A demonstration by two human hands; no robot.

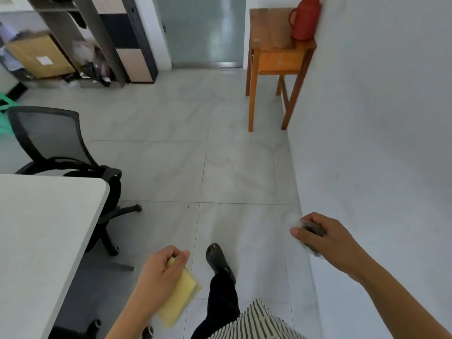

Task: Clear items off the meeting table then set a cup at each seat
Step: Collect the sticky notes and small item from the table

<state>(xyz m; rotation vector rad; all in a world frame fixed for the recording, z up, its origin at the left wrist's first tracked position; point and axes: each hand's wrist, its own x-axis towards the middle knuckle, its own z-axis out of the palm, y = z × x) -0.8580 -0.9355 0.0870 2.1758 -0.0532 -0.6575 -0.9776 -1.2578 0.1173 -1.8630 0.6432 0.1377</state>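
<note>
Yellow pad (179, 297) gripped in left hand (160, 267); right hand (322, 236) curled round a small dark item (314, 230) (blurred, can't identify). Hands well apart, over floor beside white table (44, 236).

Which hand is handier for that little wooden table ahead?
Probably the right hand, gripping a dark item: it is on the wall side, where the wooden table stands. The left hand holds a yellow pad farther off.
</note>
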